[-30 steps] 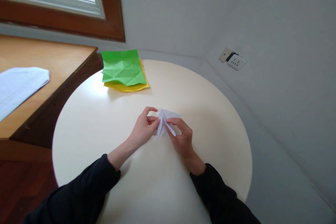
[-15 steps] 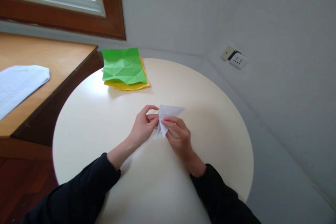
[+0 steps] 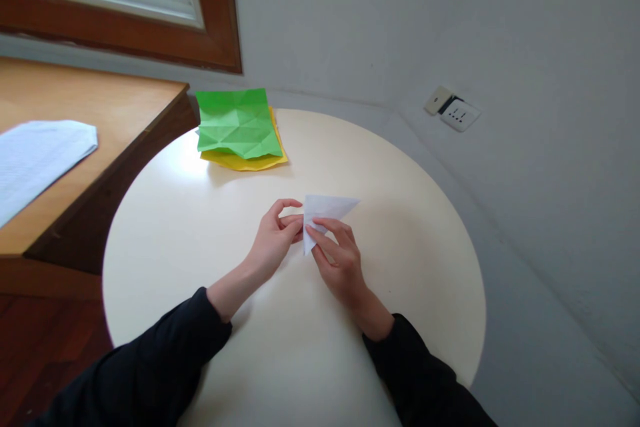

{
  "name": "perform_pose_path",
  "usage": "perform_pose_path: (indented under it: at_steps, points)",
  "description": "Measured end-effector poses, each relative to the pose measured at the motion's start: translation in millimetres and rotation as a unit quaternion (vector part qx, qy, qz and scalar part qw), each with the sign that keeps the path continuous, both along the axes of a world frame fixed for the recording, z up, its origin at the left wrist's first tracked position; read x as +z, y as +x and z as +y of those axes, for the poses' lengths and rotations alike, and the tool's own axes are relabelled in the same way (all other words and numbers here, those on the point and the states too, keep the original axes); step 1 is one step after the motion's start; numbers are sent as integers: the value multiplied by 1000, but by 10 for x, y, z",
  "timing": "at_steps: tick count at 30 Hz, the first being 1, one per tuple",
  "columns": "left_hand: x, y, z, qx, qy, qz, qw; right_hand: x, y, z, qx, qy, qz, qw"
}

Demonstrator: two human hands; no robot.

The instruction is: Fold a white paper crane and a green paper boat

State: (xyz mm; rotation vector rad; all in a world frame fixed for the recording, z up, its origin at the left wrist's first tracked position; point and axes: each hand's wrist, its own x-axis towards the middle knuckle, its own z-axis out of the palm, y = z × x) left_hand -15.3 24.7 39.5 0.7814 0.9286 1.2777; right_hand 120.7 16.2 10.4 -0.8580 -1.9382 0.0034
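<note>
A small white folded paper [image 3: 327,207] is held between my two hands above the middle of the round table. Its outline is triangular, with one point toward the right and another toward me. My left hand [image 3: 274,235] pinches the paper's left edge, the index finger arched above the other fingers. From the right, my right hand [image 3: 341,259] grips the paper's lower part, fingertips lying on its face and the thumb beneath. The paper's underside is hidden from me.
On the far left of the white round table [image 3: 165,227] lies a creased green sheet [image 3: 240,121] over yellow paper [image 3: 245,164]. A wooden desk [image 3: 125,100] at left bears a pale blue-white folded item [image 3: 45,153]. A wall socket [image 3: 460,114] is at right.
The two lower points of the folded paper have come together into one, and its left edge now looks straight. My right fingers have shifted slightly left and up.
</note>
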Motion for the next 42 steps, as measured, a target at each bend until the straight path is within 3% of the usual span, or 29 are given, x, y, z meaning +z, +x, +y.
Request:
perform_pose_path:
  at_steps: [8, 15, 19, 22, 29, 33, 38, 40, 42]
  points:
    - [-4, -8, 4, 24, -28, -39, 999, -34, -11, -15, -16, -10, -63, 998]
    - [-27, -40, 39, 35, -28, -30, 999, -49, -23, -65, 10, -45, -103, 994]
    - [-33, -53, 67, 54, -23, -29, 998, 19, -11, -93, 21, -25, -41, 999]
    - [-28, -70, 92, 59, -33, -40, 997, 57, 23, -85, -13, -27, 42, 999]
    - [27, -118, 155, -18, -112, -149, 982, -40, 104, 26, -64, -132, 166, 975]
    - [59, -128, 151, -48, -138, -210, 967, -108, 109, 67, -22, -237, 258, 936]
    - [53, -136, 145, -84, -148, -219, 961, -140, 109, 85, 103, -337, 290, 890]
    - [29, -136, 147, -108, -142, -206, 962, -150, 106, 79, 132, -342, 268, 891]
    - [-1, -133, 148, -122, -137, -192, 964, -151, 103, 65, 137, -318, 225, 911]
